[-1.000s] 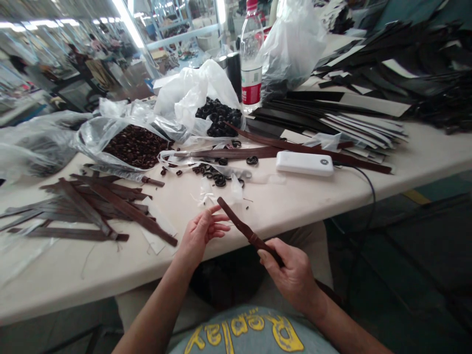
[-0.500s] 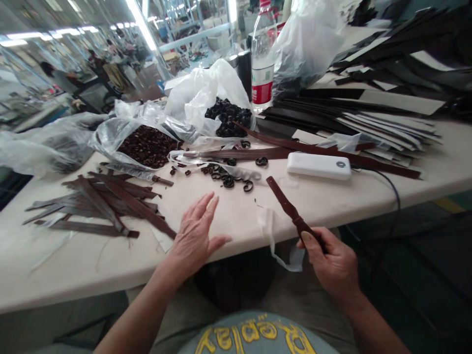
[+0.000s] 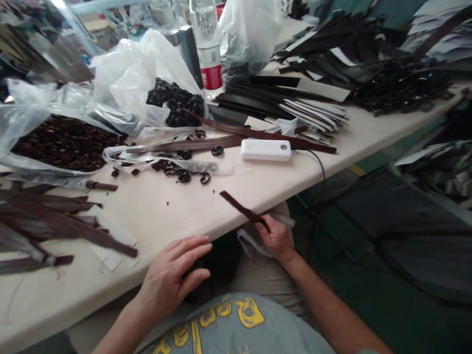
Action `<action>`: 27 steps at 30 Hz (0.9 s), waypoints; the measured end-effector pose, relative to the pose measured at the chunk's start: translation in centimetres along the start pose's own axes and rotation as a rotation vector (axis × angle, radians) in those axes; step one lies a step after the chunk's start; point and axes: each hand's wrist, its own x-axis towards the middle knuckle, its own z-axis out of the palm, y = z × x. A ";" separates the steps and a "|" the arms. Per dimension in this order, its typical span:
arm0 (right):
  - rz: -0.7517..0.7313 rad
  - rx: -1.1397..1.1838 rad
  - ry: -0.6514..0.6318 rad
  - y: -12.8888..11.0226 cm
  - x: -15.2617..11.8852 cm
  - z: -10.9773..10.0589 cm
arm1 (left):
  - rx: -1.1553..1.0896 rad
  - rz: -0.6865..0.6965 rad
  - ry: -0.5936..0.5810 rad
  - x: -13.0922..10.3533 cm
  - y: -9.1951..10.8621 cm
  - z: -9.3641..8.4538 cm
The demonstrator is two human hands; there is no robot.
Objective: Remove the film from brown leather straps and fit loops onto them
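My right hand (image 3: 276, 237) is closed around one end of a brown leather strap (image 3: 239, 206), whose free end points left over the table's front edge. Clear plastic wrap (image 3: 250, 243) hangs below that hand. Empty, with its fingers stretched out and thumb apart, my left hand (image 3: 173, 273) hovers in front of the table edge. To its left lies a pile of brown straps (image 3: 73, 219) on white paper (image 3: 110, 255). Small black loops (image 3: 180, 172) are scattered on the table (image 3: 158, 216) beyond both hands.
An open bag of small brown loops (image 3: 66, 145) stands left, a bag of black loops (image 3: 173, 101) behind. A white power bank (image 3: 265, 150) with a cable sits near long brown straps (image 3: 206, 142). A bottle (image 3: 210, 64) and black strips (image 3: 313, 105) are farther back.
My view has turned right. My left hand has drawn back from over the table to its front edge. The right hand still grips the strap, now held lower and flatter.
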 end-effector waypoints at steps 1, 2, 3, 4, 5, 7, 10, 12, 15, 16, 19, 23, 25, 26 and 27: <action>-0.020 -0.010 -0.018 0.5 -0.5 0.0 | -0.029 0.022 0.014 0.5 0.4 0.6; -0.041 -0.023 -0.036 0.9 -1.0 -0.1 | -0.046 0.029 0.030 1.0 0.7 1.3; -0.060 -0.037 -0.052 1.1 -1.3 -0.2 | -0.059 0.027 0.043 1.6 1.0 2.0; -0.075 -0.055 -0.064 1.2 -1.6 -0.3 | -0.075 0.027 0.050 2.1 1.3 2.8; -0.088 -0.074 -0.076 1.3 -1.9 -0.4 | -0.099 0.035 0.044 2.5 1.5 3.5; -0.113 -0.115 -0.099 1.1 -2.3 -0.5 | -0.156 0.080 0.006 3.1 1.9 4.9; -0.141 -0.166 -0.112 1.0 -2.8 -0.5 | -0.180 0.118 -0.039 3.2 2.0 6.3; -0.140 -0.189 -0.095 1.0 -3.1 -0.6 | -0.166 0.095 -0.035 2.7 1.6 7.0; -0.126 -0.236 -0.060 1.2 -3.3 -0.7 | -0.161 0.008 -0.040 1.2 0.5 7.7; -0.122 -0.252 -0.056 1.3 -3.4 -0.7 | -0.165 -0.029 -0.048 0.6 0.1 8.0; -0.114 -0.269 -0.071 1.7 -3.5 -0.8 | -0.213 -0.151 -0.078 -1.1 -0.9 8.9; -0.116 -0.218 -0.109 2.2 -3.4 -0.7 | -0.366 -0.327 -0.109 -2.5 -1.6 10.4; -0.100 -0.175 -0.122 2.3 -3.1 -0.7 | -0.439 -0.399 -0.121 -2.5 -1.8 11.1; -0.085 -0.149 -0.125 2.3 -3.0 -0.7 | -0.463 -0.423 -0.120 -2.4 -1.9 11.4; -0.065 -0.120 -0.124 2.3 -2.7 -0.8 | -0.479 -0.438 -0.116 -2.4 -1.9 11.8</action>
